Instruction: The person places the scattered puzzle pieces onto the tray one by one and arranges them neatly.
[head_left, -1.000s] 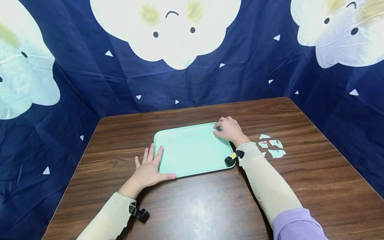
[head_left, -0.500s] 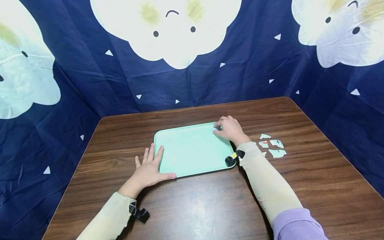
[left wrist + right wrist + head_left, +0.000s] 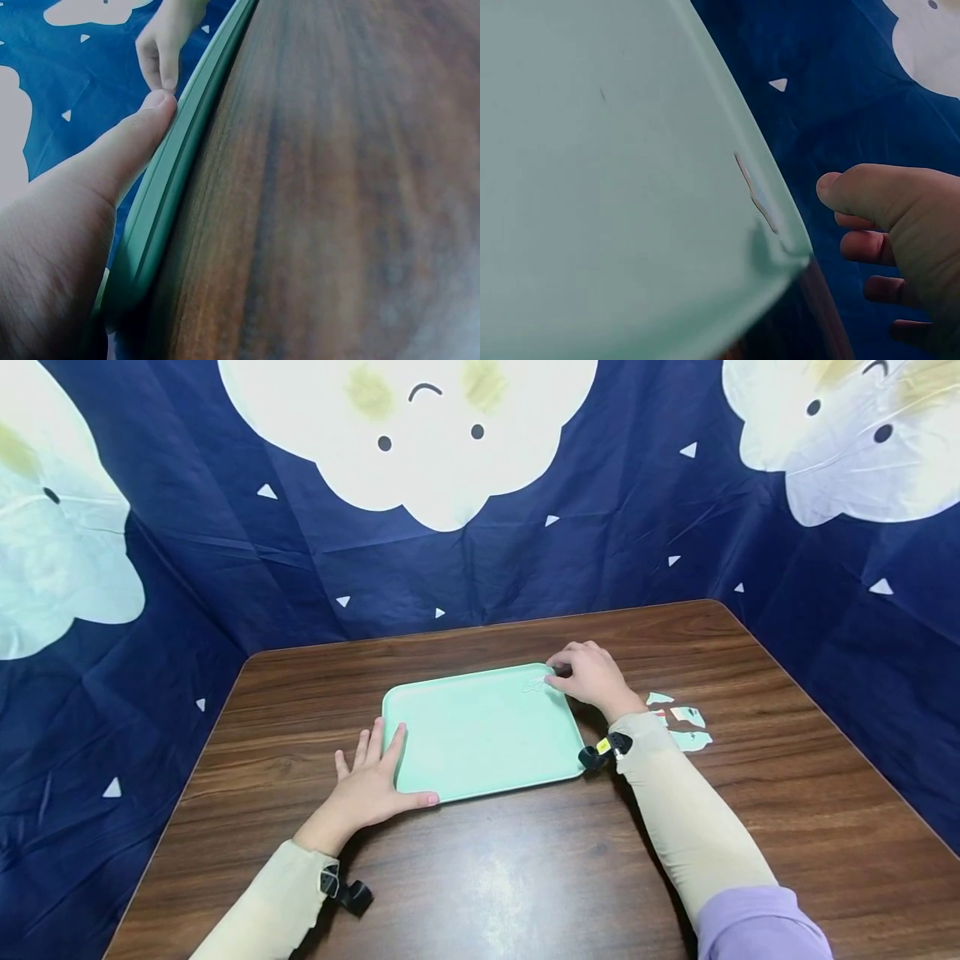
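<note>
A mint-green tray [image 3: 480, 735] lies on the wooden table. My left hand [image 3: 367, 789] is spread at its near left corner, fingertips over the left rim and thumb on the near rim. The left wrist view shows that thumb [image 3: 142, 127] against the rim. A small thin torn piece [image 3: 756, 193], pale like the tray, lies inside the far right corner; its print cannot be made out. Just right of that corner hovers my right hand [image 3: 592, 678], fingers loosely bent. In the right wrist view nothing sits between its fingers, and they are apart from the piece.
Several torn pieces, pale green with some red and dark print, such as the large one [image 3: 690, 741], lie on the table [image 3: 480, 877] right of the tray, partly behind the right forearm. A blue cloud-printed cloth [image 3: 480, 568] hangs behind the table.
My right hand has let go of the small torn piece in the tray's far right corner and moved slightly right and away. The left hand has stayed in place.
</note>
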A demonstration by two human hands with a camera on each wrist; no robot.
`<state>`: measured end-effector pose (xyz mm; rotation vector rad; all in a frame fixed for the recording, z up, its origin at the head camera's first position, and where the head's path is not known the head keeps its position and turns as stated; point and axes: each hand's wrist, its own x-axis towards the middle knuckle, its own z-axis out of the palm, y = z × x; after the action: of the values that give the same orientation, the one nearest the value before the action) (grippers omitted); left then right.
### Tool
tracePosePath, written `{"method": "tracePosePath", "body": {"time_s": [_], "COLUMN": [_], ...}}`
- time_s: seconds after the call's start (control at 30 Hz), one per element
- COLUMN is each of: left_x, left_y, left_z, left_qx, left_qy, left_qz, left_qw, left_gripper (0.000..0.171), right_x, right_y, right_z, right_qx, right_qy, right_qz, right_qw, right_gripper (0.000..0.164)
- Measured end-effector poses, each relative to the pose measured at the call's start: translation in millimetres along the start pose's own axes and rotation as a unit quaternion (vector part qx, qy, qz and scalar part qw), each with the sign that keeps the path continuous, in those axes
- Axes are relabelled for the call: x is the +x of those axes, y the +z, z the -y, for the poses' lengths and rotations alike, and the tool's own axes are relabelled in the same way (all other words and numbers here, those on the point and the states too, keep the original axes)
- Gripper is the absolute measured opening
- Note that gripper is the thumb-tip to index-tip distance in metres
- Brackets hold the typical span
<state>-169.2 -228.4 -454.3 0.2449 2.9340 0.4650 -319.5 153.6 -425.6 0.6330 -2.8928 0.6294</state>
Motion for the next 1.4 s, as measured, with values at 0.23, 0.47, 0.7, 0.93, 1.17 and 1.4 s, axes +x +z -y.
{"method": "tracePosePath", "body": {"time_s": [0.23, 0.47, 0.7, 0.93, 1.17, 1.4], "left_x": [0.4, 0.0, 0.6, 1.0, 0.8, 0.0], "left_y": [-0.5, -1.1, 0.6, 1.5, -0.4, 0.2], "left_z": [1.5, 0.7, 1.7, 2.3, 0.8, 1.7], "left_qx": [0.001, 0.000, 0.002, 0.003, 0.002, 0.002], "left_qy": [0.001, 0.001, 0.002, 0.002, 0.003, 0.004], "left_qz": [0.000, -0.001, -0.001, -0.002, -0.006, -0.004], "left_qw": [1.0000, 1.0000, 1.0000, 1.0000, 1.0000, 1.0000], "left_gripper": [0.137, 0.137, 0.137, 0.137, 0.137, 0.137], "right_x": [-8, -20, -35, -48, -60, -72], "right_y": [-7, -15, -21, -33, -44, -43], "right_z": [-10, -24, -43, -59, -71, -92], "right_qx": [0.003, 0.005, 0.009, 0.053, 0.082, 0.112], "right_qy": [0.013, 0.025, 0.028, 0.052, 0.066, 0.052], "right_qz": [-0.008, -0.010, -0.019, -0.011, 0.001, -0.015], "right_qw": [1.000, 1.000, 0.999, 0.997, 0.994, 0.992], "right_gripper": [0.035, 0.038, 0.039, 0.041, 0.044, 0.043]}}
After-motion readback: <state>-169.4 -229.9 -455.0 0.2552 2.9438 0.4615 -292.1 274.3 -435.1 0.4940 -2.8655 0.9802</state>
